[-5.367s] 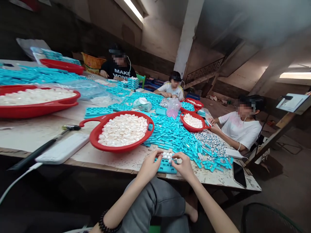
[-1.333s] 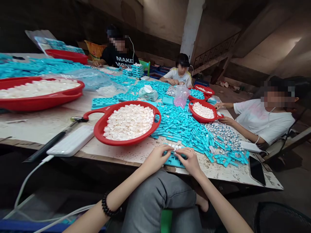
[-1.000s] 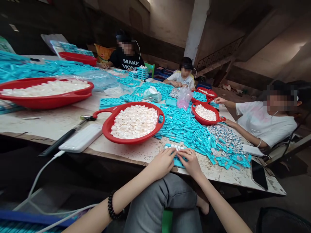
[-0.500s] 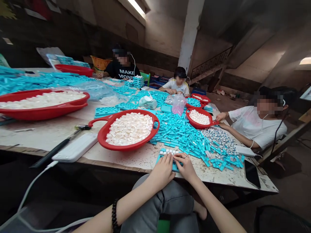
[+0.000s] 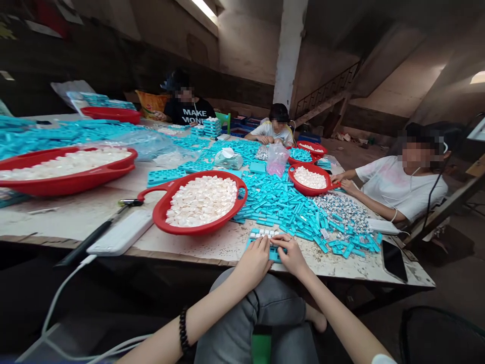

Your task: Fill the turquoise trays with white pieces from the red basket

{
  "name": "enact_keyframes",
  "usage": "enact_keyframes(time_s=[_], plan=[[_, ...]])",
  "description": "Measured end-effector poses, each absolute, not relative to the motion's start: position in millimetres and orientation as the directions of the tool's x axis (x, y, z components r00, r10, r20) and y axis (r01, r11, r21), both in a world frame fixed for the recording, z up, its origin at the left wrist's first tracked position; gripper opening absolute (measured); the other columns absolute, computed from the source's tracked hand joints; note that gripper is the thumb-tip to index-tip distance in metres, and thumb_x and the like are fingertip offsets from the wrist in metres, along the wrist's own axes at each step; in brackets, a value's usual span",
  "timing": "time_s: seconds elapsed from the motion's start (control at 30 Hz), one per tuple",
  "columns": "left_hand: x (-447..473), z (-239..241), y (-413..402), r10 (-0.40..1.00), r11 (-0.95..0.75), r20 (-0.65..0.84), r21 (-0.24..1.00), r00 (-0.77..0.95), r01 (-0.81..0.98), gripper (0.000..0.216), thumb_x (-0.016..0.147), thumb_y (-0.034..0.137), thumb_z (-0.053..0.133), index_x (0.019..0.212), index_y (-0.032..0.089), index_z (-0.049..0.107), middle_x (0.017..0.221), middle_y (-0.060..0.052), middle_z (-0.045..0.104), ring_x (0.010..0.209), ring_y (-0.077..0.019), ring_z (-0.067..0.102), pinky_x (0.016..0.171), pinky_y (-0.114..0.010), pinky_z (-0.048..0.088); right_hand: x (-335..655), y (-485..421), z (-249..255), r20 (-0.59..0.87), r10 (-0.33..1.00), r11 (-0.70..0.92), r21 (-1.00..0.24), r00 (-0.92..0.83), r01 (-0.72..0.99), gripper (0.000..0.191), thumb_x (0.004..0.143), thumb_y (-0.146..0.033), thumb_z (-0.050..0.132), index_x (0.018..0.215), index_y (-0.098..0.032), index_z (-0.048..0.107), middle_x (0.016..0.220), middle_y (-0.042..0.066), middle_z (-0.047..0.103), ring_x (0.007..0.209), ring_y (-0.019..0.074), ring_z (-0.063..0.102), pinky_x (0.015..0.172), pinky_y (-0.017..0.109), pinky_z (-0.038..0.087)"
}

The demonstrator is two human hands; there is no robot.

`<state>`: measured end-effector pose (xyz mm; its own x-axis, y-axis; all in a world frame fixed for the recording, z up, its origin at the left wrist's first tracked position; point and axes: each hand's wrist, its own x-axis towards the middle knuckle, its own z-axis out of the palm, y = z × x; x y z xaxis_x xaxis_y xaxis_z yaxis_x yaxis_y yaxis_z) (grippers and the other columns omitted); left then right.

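Since the frame about five seconds back, my left hand has come over from the left side of the blue tray to lie across it, and the gap between my two hands has closed; my right hand works in from the other side, its fingertips beside the left ones.

From the head view, the left fingers lie stretched and close together over the tray, perhaps to steady it. My right thumb and forefinger are bent towards each other above it; my fingers hide their own tips, so I cannot tell whether either hand grips a piece. The tray sits right before me, near the front edge of the table, probably so that my forearms can reach it comfortably over my lap. White blocks show along its far side, while blue shows between my hands.

Beyond it to the left, the red bowl is heaped with more white blocks, within easy reach, I judge. Loose blue pieces spread behind the tray. A hammer and a white power bank lie farther left, out of my hands' way.
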<state>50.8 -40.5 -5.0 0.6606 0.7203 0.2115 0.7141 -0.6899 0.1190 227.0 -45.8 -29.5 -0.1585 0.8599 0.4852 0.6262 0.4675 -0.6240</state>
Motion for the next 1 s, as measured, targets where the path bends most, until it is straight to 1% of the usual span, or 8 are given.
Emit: enact_keyframes(time_s=[0.1,0.2,0.3,0.37,0.57,0.7,0.87,1.0], plan=[[47.8,-4.3,-37.8,0.725,-0.689,0.210,0.178,0.656,0.703,0.053,0.088,0.026,0.059,0.138,0.010,0.052,0.143,-0.024,0.055,0.135,-0.0372,0.050,0.109,-0.050,0.042,227.9,-44.8,-31.3,0.499,0.851,0.482,-0.613,-0.167,0.627,0.050,0.081,-0.001,0.049,0.111,-0.027,0.078,0.112,0.006,0.073,0.108,0.0216,0.065,0.104,0.043,0.046],[46.1,-4.1,-35.6,0.725,-0.689,0.198,0.182,0.660,0.702,0.052,0.089,0.027,0.059,0.139,0.014,0.051,0.144,-0.021,0.055,0.134,-0.0356,0.051,0.109,-0.049,0.042,228.2,-45.1,-33.1,0.509,0.834,0.507,-0.550,-0.215,0.664,0.052,0.080,0.001,0.050,0.115,-0.026,0.076,0.116,0.007,0.071,0.113,0.0229,0.062,0.106,0.045,0.045],[47.5,-1.8,-36.0,0.717,-0.696,0.196,0.165,0.669,0.698,0.051,0.090,0.027,0.058,0.138,0.010,0.052,0.143,-0.023,0.055,0.132,-0.0369,0.051,0.107,-0.049,0.043,228.6,-47.4,-33.8,0.509,0.821,0.519,-0.478,-0.258,0.709,0.054,0.080,0.002,0.050,0.120,-0.024,0.074,0.119,0.008,0.070,0.115,0.0241,0.059,0.106,0.046,0.045],[49.5,1.6,-37.2,0.699,-0.713,0.203,0.130,0.685,0.689,0.049,0.091,0.026,0.057,0.136,0.007,0.054,0.139,-0.025,0.057,0.129,-0.0370,0.053,0.105,-0.049,0.044,229.0,-49.1,-33.5,0.510,0.814,0.524,-0.434,-0.279,0.733,0.053,0.081,0.002,0.049,0.122,-0.022,0.073,0.121,0.009,0.069,0.115,0.0252,0.057,0.105,0.047,0.045],[54.9,12.0,-43.4,0.645,-0.746,0.170,-0.068,0.745,0.662,0.037,0.094,0.022,0.051,0.122,0.003,0.067,0.133,-0.027,0.061,0.124,-0.0368,0.056,0.106,-0.048,0.043,226.9,-50.5,-31.1,0.506,0.787,0.562,-0.352,-0.353,0.748,0.054,0.081,0.002,0.051,0.128,-0.020,0.068,0.123,0.011,0.067,0.112,0.0272,0.055,0.102,0.048,0.050],[57.9,9.5,-48.6,0.653,-0.718,0.222,-0.122,0.724,0.685,0.043,0.095,0.022,0.050,0.127,-0.002,0.064,0.138,-0.031,0.058,0.126,-0.0393,0.055,0.109,-0.051,0.040,222.8,-51.4,-32.2,0.516,0.787,0.560,-0.365,-0.339,0.744,0.054,0.082,0.002,0.049,0.129,-0.016,0.067,0.121,0.013,0.066,0.114,0.0273,0.055,0.104,0.044,0.051],[55.9,-1.2,-43.8,0.702,-0.692,0.242,0.006,0.670,0.722,0.050,0.091,0.024,0.055,0.133,-0.002,0.058,0.142,-0.030,0.055,0.130,-0.0383,0.054,0.109,-0.049,0.043,221.4,-51.4,-35.9,0.542,0.795,0.536,-0.420,-0.271,0.733,0.049,0.084,0.001,0.050,0.125,-0.018,0.069,0.119,0.012,0.066,0.113,0.0262,0.057,0.103,0.044,0.052],[52.1,-10.7,-37.0,0.694,-0.710,0.259,0.088,0.672,0.699,0.056,0.091,0.022,0.052,0.142,-0.001,0.049,0.150,-0.029,0.047,0.137,-0.0377,0.049,0.111,-0.050,0.042,221.9,-50.5,-34.3,0.545,0.797,0.546,-0.466,-0.260,0.696,0.049,0.081,0.003,0.048,0.120,-0.017,0.071,0.118,0.012,0.066,0.114,0.0256,0.057,0.105,0.044,0.050]])
